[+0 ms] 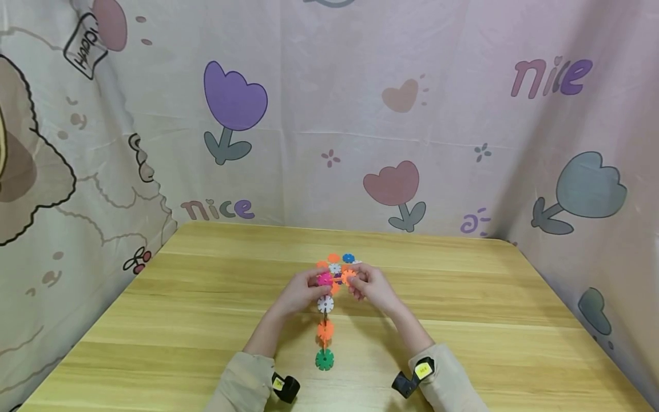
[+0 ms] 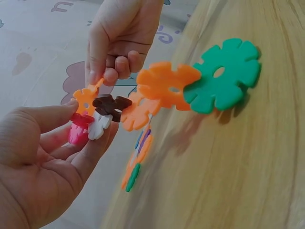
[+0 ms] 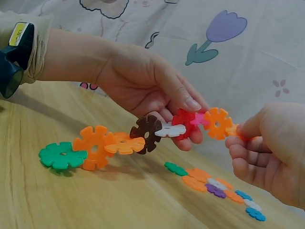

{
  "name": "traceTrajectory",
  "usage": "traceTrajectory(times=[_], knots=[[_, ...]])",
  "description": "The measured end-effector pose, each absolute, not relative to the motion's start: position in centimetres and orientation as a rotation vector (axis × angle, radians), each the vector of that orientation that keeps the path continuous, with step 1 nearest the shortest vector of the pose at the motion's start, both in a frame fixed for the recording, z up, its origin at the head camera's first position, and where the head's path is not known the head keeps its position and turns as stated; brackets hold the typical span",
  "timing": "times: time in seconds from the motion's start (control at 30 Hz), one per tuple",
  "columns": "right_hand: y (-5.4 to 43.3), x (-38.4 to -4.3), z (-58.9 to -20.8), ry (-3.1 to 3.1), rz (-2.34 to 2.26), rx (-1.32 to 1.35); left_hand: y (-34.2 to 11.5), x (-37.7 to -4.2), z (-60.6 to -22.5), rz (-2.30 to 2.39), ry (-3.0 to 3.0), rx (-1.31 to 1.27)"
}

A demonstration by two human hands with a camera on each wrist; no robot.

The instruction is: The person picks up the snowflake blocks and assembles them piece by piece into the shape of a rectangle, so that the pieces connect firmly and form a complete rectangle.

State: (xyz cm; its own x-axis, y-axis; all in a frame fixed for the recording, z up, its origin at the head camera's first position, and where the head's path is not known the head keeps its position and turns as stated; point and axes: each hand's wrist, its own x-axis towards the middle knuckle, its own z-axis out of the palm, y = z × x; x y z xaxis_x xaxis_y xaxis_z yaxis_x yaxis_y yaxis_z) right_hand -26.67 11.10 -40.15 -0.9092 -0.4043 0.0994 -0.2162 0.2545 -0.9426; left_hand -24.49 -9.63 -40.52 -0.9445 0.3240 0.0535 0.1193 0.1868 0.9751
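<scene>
A chain of notched plastic snowflake discs runs from a green disc [image 3: 63,155] through orange discs [image 3: 94,148], a brown disc [image 3: 146,134], a white disc [image 3: 170,130] and a red disc [image 3: 183,122] to pink and orange ones. My left hand [image 1: 301,293] pinches the chain near its red and pink discs, thumb on one side and fingers behind. At the far end, my right hand [image 1: 377,287] pinches an orange disc [image 3: 239,130] between thumb and fingertips, beside another upright orange disc [image 3: 218,123]. The chain's green end extends toward the person, low over the table.
Several loose discs lie on the wooden table [image 1: 206,320] beyond the chain, among them a green disc [image 3: 176,168], a purple disc [image 3: 216,190] and a blue disc [image 3: 255,213]. A printed curtain [image 1: 309,114] hangs behind the table's back edge.
</scene>
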Motion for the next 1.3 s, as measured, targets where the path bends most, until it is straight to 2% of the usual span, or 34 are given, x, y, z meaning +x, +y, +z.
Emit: traceTrajectory(times=[0.43,0.87,1.3], knots=[[10.7,-25.5,-38.6,2.379,-1.726,-0.618,-9.6,-24.5,-40.6,1.870,2.270,0.431],[10.1,-26.2,-40.3,2.444,-1.802,-0.570,-9.2,-24.4,-40.3,1.872,2.290,0.376],[9.7,-24.1,-37.4,2.358,-1.745,-0.665,-9.5,-24.5,-40.6,1.923,2.257,0.455]])
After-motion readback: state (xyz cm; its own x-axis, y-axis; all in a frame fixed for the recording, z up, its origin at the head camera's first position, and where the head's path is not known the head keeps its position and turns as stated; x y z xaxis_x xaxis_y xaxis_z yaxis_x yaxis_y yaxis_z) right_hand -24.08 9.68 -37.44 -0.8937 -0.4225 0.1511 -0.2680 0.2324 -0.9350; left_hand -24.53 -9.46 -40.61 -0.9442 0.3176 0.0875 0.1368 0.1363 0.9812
